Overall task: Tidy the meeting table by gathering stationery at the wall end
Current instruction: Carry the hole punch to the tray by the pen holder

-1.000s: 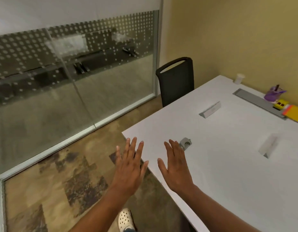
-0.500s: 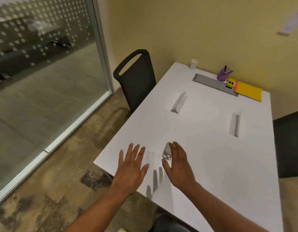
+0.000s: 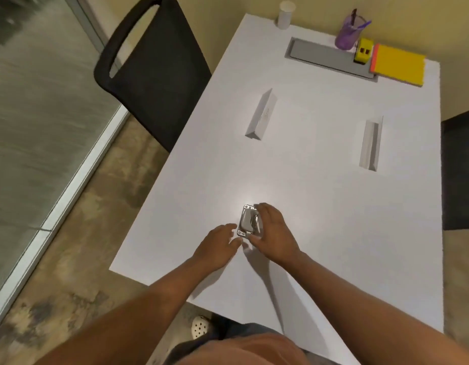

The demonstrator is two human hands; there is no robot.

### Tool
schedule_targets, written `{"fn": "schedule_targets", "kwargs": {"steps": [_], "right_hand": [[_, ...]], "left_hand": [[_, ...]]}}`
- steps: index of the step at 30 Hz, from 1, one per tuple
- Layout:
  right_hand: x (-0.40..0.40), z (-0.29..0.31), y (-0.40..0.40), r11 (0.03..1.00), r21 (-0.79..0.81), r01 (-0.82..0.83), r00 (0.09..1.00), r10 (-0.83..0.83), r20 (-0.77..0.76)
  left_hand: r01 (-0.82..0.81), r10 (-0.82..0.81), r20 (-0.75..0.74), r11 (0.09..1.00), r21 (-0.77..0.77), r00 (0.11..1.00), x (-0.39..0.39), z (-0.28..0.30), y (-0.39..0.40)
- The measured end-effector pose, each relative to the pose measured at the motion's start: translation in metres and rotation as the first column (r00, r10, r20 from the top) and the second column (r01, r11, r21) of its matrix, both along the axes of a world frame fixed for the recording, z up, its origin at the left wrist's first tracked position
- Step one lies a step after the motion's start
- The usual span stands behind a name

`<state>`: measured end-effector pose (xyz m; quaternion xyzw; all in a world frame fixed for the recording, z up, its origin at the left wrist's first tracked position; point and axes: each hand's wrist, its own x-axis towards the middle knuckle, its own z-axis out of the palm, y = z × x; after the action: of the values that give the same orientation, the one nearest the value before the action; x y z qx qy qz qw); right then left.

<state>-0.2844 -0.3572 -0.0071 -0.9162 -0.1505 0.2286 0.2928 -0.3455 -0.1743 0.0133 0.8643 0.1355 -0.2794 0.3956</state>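
A small grey metal hole punch (image 3: pixel 247 219) lies on the white meeting table (image 3: pixel 307 206) near its front end. My right hand (image 3: pixel 274 235) curls around the punch's right side, with fingers over its top and the thumb at its near end. My left hand (image 3: pixel 217 245) rests flat just left of it, fingertips touching the near corner. At the wall end stand a purple pen cup (image 3: pixel 348 32), a small yellow block (image 3: pixel 363 51) and a yellow notebook (image 3: pixel 399 65).
A grey cable cover (image 3: pixel 323 57) and a white paper cup (image 3: pixel 285 14) sit at the wall end. Two white folded name cards (image 3: pixel 262 114) (image 3: pixel 371 144) stand mid-table. A black chair (image 3: pixel 154 64) stands at the left side, another (image 3: pixel 459 169) at the right.
My view has swung from the glass wall onto the table. Both hands have come down from hovering; the right has closed around the punch and the left has moved in beside it.
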Motion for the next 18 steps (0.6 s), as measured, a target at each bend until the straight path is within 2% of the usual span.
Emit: {"fn": "schedule_targets", "kwargs": {"steps": [10, 14, 16, 18], "right_hand": [[0.027, -0.035, -0.010, 0.995, 0.073, -0.067, 0.993, 0.073, -0.088], [0.026, -0.035, -0.010, 0.988, 0.154, -0.023, 0.995, 0.038, -0.097], [0.026, -0.032, -0.009, 0.983, 0.180, 0.030, 0.993, -0.008, -0.119], [0.027, -0.028, -0.008, 0.976, 0.189, 0.109, 0.977, -0.070, -0.204]], "left_hand": [[-0.191, 0.191, -0.073, 0.982, 0.007, 0.979, 0.052, -0.037, -0.024], [-0.224, 0.226, -0.052, 0.974, 0.036, 0.973, 0.055, -0.051, -0.025], [-0.238, 0.238, -0.011, 0.971, 0.010, 0.971, 0.054, -0.056, -0.026], [-0.254, 0.254, 0.003, 0.966, -0.052, 0.967, 0.054, -0.059, -0.024]]}}
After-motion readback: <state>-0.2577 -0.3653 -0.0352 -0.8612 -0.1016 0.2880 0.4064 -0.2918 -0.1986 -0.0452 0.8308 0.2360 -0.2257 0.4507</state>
